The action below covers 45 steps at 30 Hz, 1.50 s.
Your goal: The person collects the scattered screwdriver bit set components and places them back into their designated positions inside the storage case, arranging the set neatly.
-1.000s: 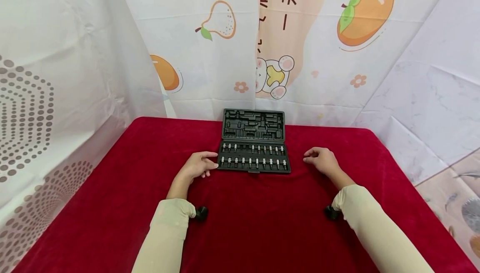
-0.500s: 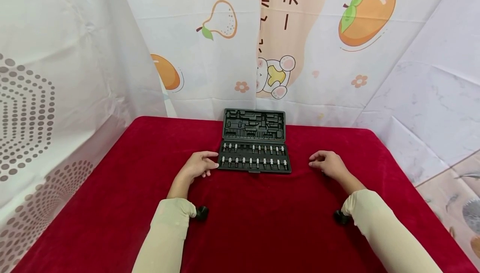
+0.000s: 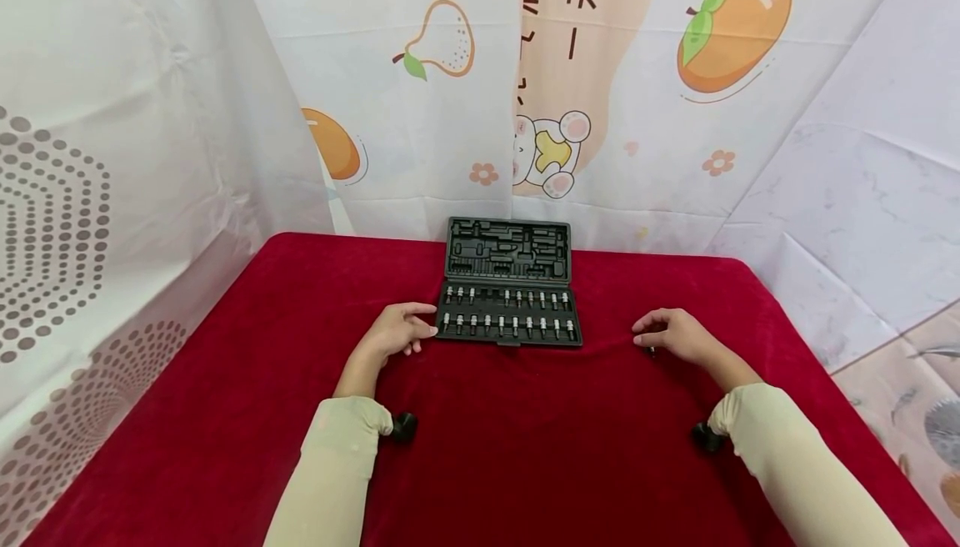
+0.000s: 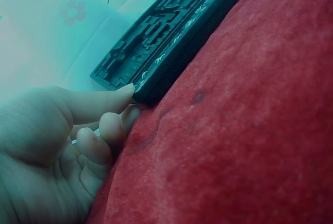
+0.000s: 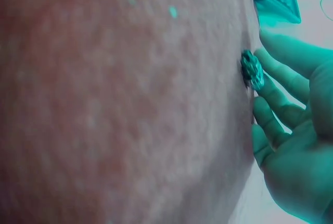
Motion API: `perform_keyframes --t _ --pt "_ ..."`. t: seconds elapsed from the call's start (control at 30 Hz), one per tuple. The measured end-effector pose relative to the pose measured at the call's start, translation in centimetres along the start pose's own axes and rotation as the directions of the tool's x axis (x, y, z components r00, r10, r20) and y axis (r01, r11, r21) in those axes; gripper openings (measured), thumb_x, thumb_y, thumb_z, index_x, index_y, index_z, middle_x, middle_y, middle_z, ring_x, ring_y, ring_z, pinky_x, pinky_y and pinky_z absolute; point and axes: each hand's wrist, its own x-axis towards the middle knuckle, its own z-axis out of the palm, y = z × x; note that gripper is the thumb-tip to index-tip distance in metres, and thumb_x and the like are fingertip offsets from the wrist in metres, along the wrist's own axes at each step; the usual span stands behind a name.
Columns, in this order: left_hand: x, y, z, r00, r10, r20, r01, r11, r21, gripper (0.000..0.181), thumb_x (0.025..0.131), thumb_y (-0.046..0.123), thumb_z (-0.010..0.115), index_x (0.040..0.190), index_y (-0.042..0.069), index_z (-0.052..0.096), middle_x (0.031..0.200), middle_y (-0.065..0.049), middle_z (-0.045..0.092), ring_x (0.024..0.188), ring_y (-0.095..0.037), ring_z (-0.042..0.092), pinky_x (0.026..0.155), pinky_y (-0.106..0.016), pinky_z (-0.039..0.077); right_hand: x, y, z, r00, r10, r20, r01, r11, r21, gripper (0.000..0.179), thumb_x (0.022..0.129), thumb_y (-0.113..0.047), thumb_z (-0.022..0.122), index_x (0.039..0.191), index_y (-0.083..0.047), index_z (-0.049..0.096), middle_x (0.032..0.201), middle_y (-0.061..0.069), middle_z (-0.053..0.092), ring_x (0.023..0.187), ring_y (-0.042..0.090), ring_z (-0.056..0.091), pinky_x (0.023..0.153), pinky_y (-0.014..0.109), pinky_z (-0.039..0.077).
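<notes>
An open black socket bit case (image 3: 507, 311) stands at the back middle of the cloth, its lid leaning back. Two rows of silver bits fill its tray, with a gap in the back row. My left hand (image 3: 393, 330) rests at the case's left side, thumb and index finger extended to its edge; the left wrist view shows the thumb (image 4: 99, 104) touching the front corner. Right of the case, my right hand (image 3: 671, 334) hovers low with fingers spread and bent. A small bit socket (image 5: 252, 70) lies on the cloth beside its fingertips, mostly hidden by the hand in the head view.
Red velvet cloth (image 3: 510, 447) covers the table. A printed white curtain (image 3: 420, 138) hangs close behind the lid, and patterned sheets (image 3: 150, 155) flank both sides. Each wrist wears a small black camera (image 3: 405, 428).
My right hand has moved right and slightly toward me, away from the case, and the small bit now shows beneath it. The left hand and the case have kept their places.
</notes>
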Motion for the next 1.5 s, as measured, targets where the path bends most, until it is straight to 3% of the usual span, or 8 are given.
perform_keyframes --t 0.4,0.53,0.73,0.97,1.5 --pt "0.0 0.0 0.0 1.000 -0.003 0.000 0.003 1.000 -0.006 0.047 0.088 0.003 0.069 0.133 0.000 0.057 0.094 -0.012 0.071 0.052 -0.013 0.054 0.047 -0.023 0.044 -0.7 0.8 -0.9 0.998 -0.040 0.040 0.040 0.999 -0.015 0.027 0.084 -0.014 0.077 0.106 0.001 0.070 0.096 0.007 0.069 0.086 0.017 0.057 0.074 0.024 0.045" --pt "0.0 0.0 -0.1 1.000 -0.004 -0.003 0.004 1.000 -0.006 0.047 0.088 0.003 0.069 0.133 0.000 0.057 0.094 -0.012 0.071 0.052 -0.013 0.054 0.047 -0.023 0.044 -0.7 1.0 -0.8 0.999 -0.045 0.013 0.046 0.999 -0.011 0.027 0.085 -0.014 0.077 0.105 0.002 0.070 0.093 0.006 0.069 0.084 0.016 0.061 0.074 0.024 0.047" --pt "0.0 -0.1 -0.1 1.000 0.000 -0.004 0.000 1.000 -0.006 0.047 0.088 0.003 0.070 0.133 0.000 0.057 0.094 -0.012 0.070 0.052 -0.014 0.055 0.047 -0.023 0.044 -0.6 1.0 -0.5 0.998 -0.037 -0.041 0.032 0.992 -0.120 0.023 0.084 -0.020 0.078 0.098 -0.004 0.069 0.089 0.001 0.067 0.083 0.019 0.060 0.073 0.029 0.048" --pt "-0.1 0.0 0.0 1.000 -0.001 -0.003 0.001 1.000 -0.014 0.047 0.088 0.003 0.069 0.134 0.000 0.057 0.094 -0.012 0.071 0.052 -0.014 0.054 0.047 -0.023 0.044 -0.5 0.6 -0.6 0.998 -0.044 -0.035 0.037 0.984 -0.175 0.018 0.081 -0.020 0.081 0.085 -0.010 0.067 0.077 -0.003 0.063 0.073 0.016 0.054 0.065 0.030 0.044" --pt "-0.2 0.1 0.1 1.000 0.000 -0.005 0.000 1.000 -0.018 0.046 0.088 0.003 0.069 0.133 0.000 0.057 0.092 -0.011 0.071 0.051 -0.013 0.054 0.046 -0.023 0.043 -0.7 0.9 0.1 0.990 -0.056 -0.126 0.039 0.989 -0.140 0.018 0.082 -0.017 0.079 0.084 -0.011 0.062 0.077 -0.003 0.063 0.072 0.014 0.056 0.064 0.027 0.044"
